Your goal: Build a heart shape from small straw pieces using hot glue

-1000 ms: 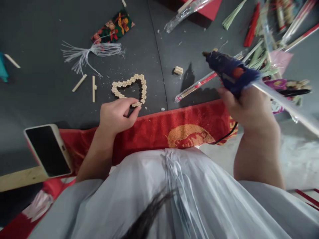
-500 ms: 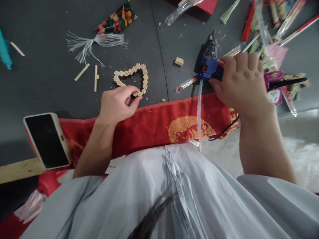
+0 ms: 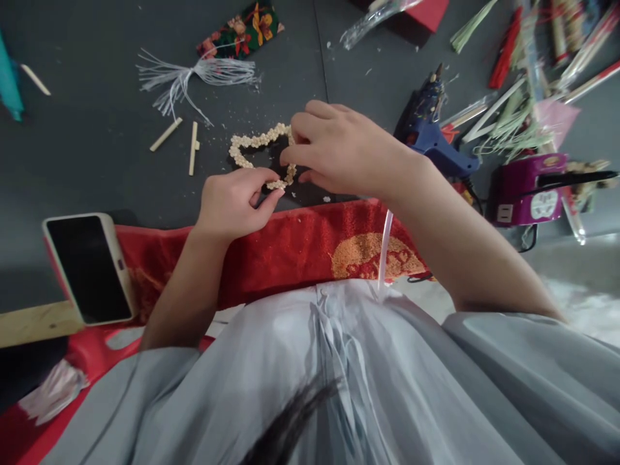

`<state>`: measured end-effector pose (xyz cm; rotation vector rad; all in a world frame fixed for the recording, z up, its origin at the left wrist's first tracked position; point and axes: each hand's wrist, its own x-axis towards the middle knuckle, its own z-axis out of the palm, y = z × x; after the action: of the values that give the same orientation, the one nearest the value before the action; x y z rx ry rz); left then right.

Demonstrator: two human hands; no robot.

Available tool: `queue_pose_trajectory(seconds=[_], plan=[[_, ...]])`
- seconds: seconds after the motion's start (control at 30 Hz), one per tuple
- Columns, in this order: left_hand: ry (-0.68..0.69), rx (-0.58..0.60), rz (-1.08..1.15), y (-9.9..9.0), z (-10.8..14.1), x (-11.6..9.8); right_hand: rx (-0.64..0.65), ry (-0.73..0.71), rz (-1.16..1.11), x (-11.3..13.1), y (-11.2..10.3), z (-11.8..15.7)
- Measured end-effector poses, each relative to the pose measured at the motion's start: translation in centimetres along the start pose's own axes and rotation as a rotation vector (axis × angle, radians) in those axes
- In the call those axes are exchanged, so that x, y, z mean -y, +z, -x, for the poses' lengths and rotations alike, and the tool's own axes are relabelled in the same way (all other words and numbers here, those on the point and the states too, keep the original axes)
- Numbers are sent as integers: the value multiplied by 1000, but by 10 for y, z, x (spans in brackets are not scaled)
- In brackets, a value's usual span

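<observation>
A heart-shaped outline of small pale bead-like pieces (image 3: 260, 139) lies on the dark grey table. My left hand (image 3: 233, 201) pinches its near edge between thumb and forefinger. Over its right side reaches my right hand (image 3: 341, 147), fingers bent and thumb apart from them. The forefinger overlaps that side, while the thumb shows just outside it; firm contact is not clear. A blue glue gun (image 3: 438, 147) rests to the right of the hand, partly covered by the forearm. A clear glue stick (image 3: 384, 252) hangs down near my clothing.
Short pale sticks (image 3: 192, 148) and a white fibre tassel (image 3: 220, 72) lie left of and beyond the heart. A phone (image 3: 90, 268) sits on the red cloth (image 3: 290, 252) along the near edge. A purple box (image 3: 527, 190) and cluttered craft materials are at right.
My right hand has let go of the glue gun and come left to the heart outline. The left hand keeps its pinch. The small stick bundle right of the heart is now out of sight.
</observation>
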<state>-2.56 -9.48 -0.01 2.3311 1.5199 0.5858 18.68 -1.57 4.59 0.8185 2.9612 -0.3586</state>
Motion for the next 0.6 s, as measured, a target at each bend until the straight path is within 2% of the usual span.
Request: queue_pose_trajectory(seconds=[0.07,0.5,0.6], plan=[[6,4,1,0,0,0,-33,-16,-11,-3,4,-1],[76,-97,-6,1,1,-2,-4,-132,63,-20,8,-6],[72,-73,-15,0,0,-2,-21,-144,41,-21,8,-6]])
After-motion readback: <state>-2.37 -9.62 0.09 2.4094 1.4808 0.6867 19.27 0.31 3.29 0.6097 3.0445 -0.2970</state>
